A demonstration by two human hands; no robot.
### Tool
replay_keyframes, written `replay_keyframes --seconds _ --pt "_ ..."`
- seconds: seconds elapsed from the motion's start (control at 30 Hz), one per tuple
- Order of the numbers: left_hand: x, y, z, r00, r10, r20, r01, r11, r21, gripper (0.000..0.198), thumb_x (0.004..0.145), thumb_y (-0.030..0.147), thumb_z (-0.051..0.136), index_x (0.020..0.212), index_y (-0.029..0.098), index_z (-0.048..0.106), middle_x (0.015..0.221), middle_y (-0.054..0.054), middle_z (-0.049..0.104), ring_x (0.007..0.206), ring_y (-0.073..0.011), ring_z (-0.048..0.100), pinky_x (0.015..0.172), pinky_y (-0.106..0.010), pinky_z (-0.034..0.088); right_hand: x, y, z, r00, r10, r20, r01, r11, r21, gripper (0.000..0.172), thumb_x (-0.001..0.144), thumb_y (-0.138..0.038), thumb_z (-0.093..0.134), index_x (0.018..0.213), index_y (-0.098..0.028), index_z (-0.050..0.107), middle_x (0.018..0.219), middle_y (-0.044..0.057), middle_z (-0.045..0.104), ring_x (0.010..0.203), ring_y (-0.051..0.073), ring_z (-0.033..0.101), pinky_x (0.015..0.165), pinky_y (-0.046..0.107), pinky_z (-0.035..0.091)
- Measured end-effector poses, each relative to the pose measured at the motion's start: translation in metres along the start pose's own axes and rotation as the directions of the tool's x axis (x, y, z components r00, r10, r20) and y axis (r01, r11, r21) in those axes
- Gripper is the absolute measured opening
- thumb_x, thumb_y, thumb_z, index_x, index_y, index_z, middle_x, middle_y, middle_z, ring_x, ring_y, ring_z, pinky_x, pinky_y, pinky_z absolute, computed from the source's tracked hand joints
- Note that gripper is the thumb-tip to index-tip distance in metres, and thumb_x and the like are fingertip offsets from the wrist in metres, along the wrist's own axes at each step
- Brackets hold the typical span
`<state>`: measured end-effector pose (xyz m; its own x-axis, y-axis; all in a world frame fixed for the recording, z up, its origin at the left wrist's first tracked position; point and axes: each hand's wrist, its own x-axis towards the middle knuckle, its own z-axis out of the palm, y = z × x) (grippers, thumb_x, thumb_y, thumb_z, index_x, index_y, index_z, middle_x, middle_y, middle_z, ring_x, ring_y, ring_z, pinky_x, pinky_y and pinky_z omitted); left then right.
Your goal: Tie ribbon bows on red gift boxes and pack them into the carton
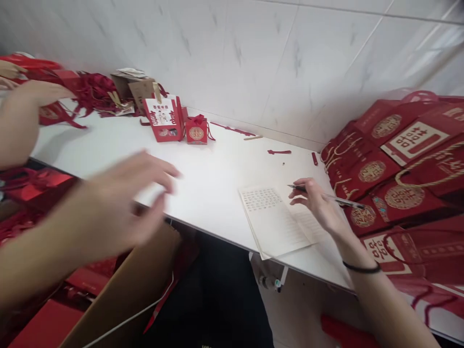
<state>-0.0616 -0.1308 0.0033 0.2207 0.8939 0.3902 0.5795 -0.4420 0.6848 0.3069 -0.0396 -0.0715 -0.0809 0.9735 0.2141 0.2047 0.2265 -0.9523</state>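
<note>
A slim pen rests in the fingers of my right hand, its dark tip pointing left. Below and left of that hand lies a notebook, with several lines of handwriting on the upper part of its page. My left hand, smeared by motion, hovers over the front edge of the white table. Its thumb and fingers are apart, and nothing shows between them. Beyond it stand a red-and-white gift box and a smaller red box with a bow.
Red gift bags crowd the right side. Another person's arm reaches in from the left, near a heap of red ribbons. A ribbon strip lies along the wall. Below the table is an open cardboard box.
</note>
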Motion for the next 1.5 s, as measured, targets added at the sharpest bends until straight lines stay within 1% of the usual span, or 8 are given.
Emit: replay_keyframes --seconds 0.03,0.1,0.2,0.3,0.4,0.87,1.17,1.5 --pt "0.008 0.013 0.028 0.983 0.150 0.101 -0.160 0.982 0.100 0.010 0.076 0.015 0.055 0.081 0.022 0.061 0.096 0.001 0.065 0.097 -0.0176 0.057 0.113 -0.039 0.027 0.006 0.015 0.004 0.998 0.036 -0.054 -0.032 0.996 0.079 0.046 0.076 -0.065 0.057 0.080 -0.020 0.054 0.074 0.002 0.053 0.066 0.017 0.056 0.056 0.030 0.049" --pt "0.020 0.034 0.087 0.859 0.363 0.361 -0.457 0.861 0.221 0.013 0.078 0.013 0.050 0.083 0.016 0.062 0.087 -0.005 0.065 0.085 -0.0184 0.059 0.109 -0.046 0.031 0.015 0.039 0.010 0.982 0.105 -0.154 -0.080 0.984 0.161 0.044 0.073 -0.063 0.059 0.073 -0.020 0.053 0.066 0.000 0.050 0.058 0.015 0.051 0.050 0.027 0.046" --pt "0.031 0.047 0.168 0.733 0.443 0.517 -0.613 0.760 0.218 0.024 0.083 0.023 0.048 0.092 0.005 0.062 0.092 -0.016 0.064 0.092 -0.0269 0.059 0.100 -0.049 0.039 0.021 0.057 0.015 0.962 0.152 -0.227 -0.115 0.979 0.169 0.043 0.075 -0.062 0.054 0.070 -0.019 0.053 0.056 0.000 0.048 0.051 0.014 0.046 0.045 0.025 0.039" --pt "0.043 0.045 0.227 0.739 0.405 0.539 -0.591 0.774 0.228 0.043 0.086 0.037 0.048 0.107 0.001 0.059 0.109 -0.021 0.059 0.110 -0.0350 0.052 0.103 -0.051 0.036 0.018 0.060 0.016 0.959 0.141 -0.245 -0.110 0.985 0.135 0.038 0.075 -0.055 0.059 0.068 -0.019 0.052 0.054 -0.001 0.047 0.049 0.012 0.043 0.045 0.024 0.035" --pt "0.053 0.038 0.259 0.763 0.320 0.562 -0.528 0.809 0.256 0.059 0.085 0.046 0.047 0.121 0.000 0.051 0.123 -0.023 0.051 0.122 -0.0388 0.043 0.106 -0.052 0.031 0.014 0.061 0.017 0.957 0.132 -0.257 -0.113 0.990 0.086 0.031 0.068 -0.044 0.069 0.067 -0.019 0.051 0.055 -0.003 0.048 0.046 0.010 0.040 0.044 0.023 0.032" --pt "0.049 0.004 0.259 0.699 0.462 0.545 -0.603 0.791 0.103 0.055 0.090 0.040 0.035 0.128 0.002 0.046 0.136 -0.023 0.044 0.130 -0.0425 0.034 0.107 -0.054 0.030 0.011 0.058 0.017 0.965 0.147 -0.219 -0.150 0.989 0.002 0.033 0.076 -0.034 0.065 0.059 -0.020 0.041 0.050 -0.004 0.050 0.045 0.010 0.042 0.043 0.021 0.033" --pt "0.047 0.006 0.263 0.723 0.481 0.495 -0.608 0.784 0.126 0.058 0.088 0.040 0.038 0.129 0.001 0.046 0.122 -0.023 0.055 0.124 -0.0431 0.043 0.105 -0.054 0.032 0.006 0.054 0.020 0.981 0.097 -0.165 -0.140 0.951 -0.276 0.033 0.077 -0.024 0.055 0.054 -0.019 0.032 0.049 -0.007 0.032 0.047 0.008 0.031 0.045 0.021 0.027" --pt "0.048 0.008 0.261 0.727 0.478 0.494 -0.608 0.782 0.137 0.057 0.087 0.038 0.038 0.129 0.000 0.046 0.121 -0.024 0.055 0.119 -0.0418 0.048 0.104 -0.054 0.034 0.005 0.053 0.021 0.980 0.124 -0.158 -0.169 0.931 -0.323 0.031 0.074 -0.022 0.053 0.054 -0.020 0.029 0.049 -0.007 0.031 0.047 0.009 0.029 0.044 0.022 0.026"
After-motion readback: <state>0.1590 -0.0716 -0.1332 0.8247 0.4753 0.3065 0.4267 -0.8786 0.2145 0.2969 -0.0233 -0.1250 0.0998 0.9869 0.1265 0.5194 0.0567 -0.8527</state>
